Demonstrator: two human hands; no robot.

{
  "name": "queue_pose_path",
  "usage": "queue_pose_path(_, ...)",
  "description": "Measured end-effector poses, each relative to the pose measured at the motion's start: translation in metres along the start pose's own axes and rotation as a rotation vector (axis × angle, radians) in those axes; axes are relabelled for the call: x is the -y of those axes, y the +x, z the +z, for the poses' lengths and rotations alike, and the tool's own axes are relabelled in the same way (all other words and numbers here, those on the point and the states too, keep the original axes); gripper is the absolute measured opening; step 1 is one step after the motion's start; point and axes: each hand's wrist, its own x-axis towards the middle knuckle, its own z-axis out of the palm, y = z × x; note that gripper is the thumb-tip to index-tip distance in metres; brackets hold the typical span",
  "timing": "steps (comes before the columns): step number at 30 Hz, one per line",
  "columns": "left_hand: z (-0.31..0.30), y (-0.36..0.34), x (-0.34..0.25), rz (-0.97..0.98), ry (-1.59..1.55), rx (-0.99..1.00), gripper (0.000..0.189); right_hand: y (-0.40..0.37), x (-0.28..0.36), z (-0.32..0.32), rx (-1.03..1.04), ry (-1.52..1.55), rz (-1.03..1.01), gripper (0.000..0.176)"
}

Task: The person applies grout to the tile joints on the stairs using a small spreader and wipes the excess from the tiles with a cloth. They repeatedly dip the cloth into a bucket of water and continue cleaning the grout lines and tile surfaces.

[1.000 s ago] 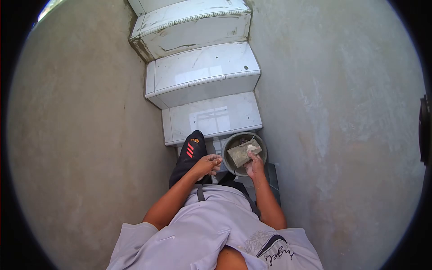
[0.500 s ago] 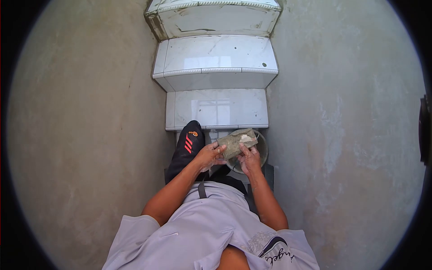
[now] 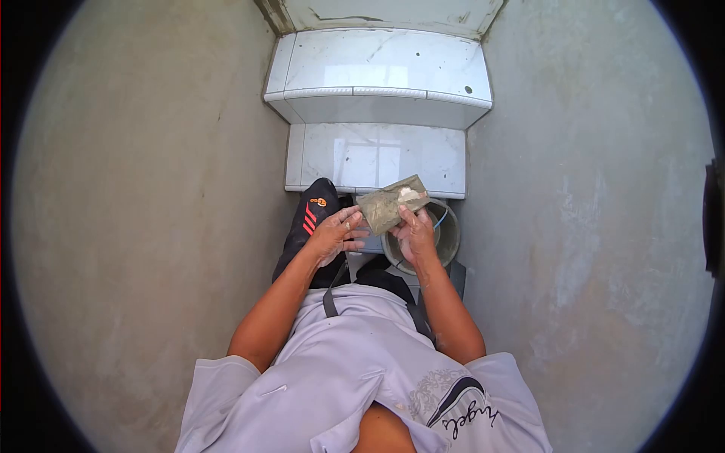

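Observation:
My right hand point(image 3: 414, 235) grips a flat, dusty grey-green packet point(image 3: 384, 210) with its thumb on top. A white patch shows near the packet's right end; its contents I cannot make out. At the packet's left edge is my left hand point(image 3: 332, 235), fingers spread apart, the fingertips close to or just touching it. Both hands look smeared with pale residue. Below the packet and my right hand stands a round bucket point(image 3: 451, 234), partly covered, with a thin blue strip at its inner side.
White tiled steps point(image 3: 385, 155) rise ahead, with smears on the upper riser. Bare plastered walls point(image 3: 151, 189) close in on both sides. My knee in black trousers point(image 3: 298, 234) with red stripes is left of the hands.
The packet has tilted, its right end turning up and away. My left hand's fingers have loosened and spread at its edge. The view has shifted, showing more of the bucket.

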Motion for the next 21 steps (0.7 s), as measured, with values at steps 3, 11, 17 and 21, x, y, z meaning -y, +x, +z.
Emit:
queue_pose_path(3, -0.003, -0.007, -0.004, -0.030, 0.043, 0.034, 0.068, -0.009, 0.006, -0.003, -0.012, -0.040, -0.040, 0.046)
queue_pose_path(11, 0.015, -0.034, -0.009, -0.044, 0.183, 0.062, 0.059, -0.030, 0.002, 0.004, -0.094, -0.032, -0.145, 0.041)
queue_pose_path(17, 0.042, -0.056, -0.027, -0.006, 0.233, -0.017, 0.056, -0.042, 0.005, 0.009, -0.039, 0.050, -0.169, 0.041)
queue_pose_path(21, 0.048, -0.067, -0.049, 0.066, 0.311, 0.006, 0.055, -0.043, 0.007, 0.026, -0.012, 0.132, -0.230, 0.044)
